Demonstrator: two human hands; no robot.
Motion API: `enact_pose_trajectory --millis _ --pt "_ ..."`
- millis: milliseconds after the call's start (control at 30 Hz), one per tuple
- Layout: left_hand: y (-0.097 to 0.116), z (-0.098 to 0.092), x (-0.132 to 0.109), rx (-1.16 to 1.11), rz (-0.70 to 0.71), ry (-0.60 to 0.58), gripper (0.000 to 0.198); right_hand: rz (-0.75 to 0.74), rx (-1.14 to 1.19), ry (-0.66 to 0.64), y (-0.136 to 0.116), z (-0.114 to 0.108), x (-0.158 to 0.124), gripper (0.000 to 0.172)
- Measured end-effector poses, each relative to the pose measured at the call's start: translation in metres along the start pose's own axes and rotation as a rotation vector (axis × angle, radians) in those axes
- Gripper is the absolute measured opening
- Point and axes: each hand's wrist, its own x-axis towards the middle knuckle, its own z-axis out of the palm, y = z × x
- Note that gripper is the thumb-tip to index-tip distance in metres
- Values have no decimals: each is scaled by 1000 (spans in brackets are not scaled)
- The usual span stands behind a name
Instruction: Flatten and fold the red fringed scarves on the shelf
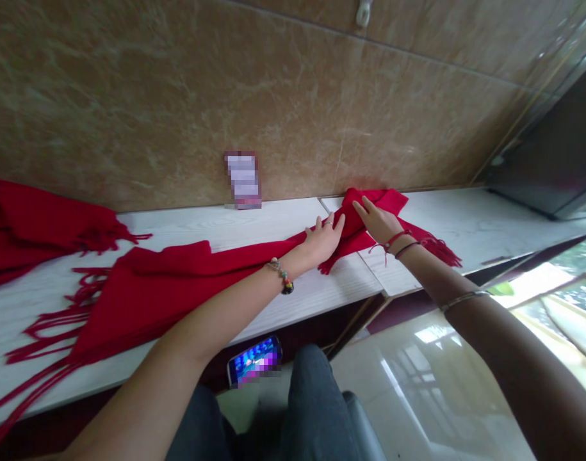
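A: Pressing flat, the spread fingers [361, 209] of the right hand [380, 223] and left hand [324, 242] lie on the scarf [177, 282], which is stretched along the surface [254, 221].
B: What could go wrong?
A: I think its fringe over the edge could drag it down; the phone [254, 362] on the knee may slip.
B: Count?
A: Two hands, two scarves (second scarf [28, 224] far left), one phone.

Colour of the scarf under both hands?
The scarf is solid red; the head view shows it best.
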Motion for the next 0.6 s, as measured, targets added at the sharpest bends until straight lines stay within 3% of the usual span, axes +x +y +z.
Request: enact_pose_trajectory --millis 100,267,467,600 --pt "7 4 13 -46 35 -17 68 70 72 -51 6 21 -3 58" --pt "12 29 22 -62 75 -99 67 36 190 -132 8 47 -8 58" --pt "8 31 21 -65 115 -134 70 77 158 -103 9 39 -15 57" --pt "7 34 23 -96 108 -221 65 59 125 -138 6 40 -22 56"
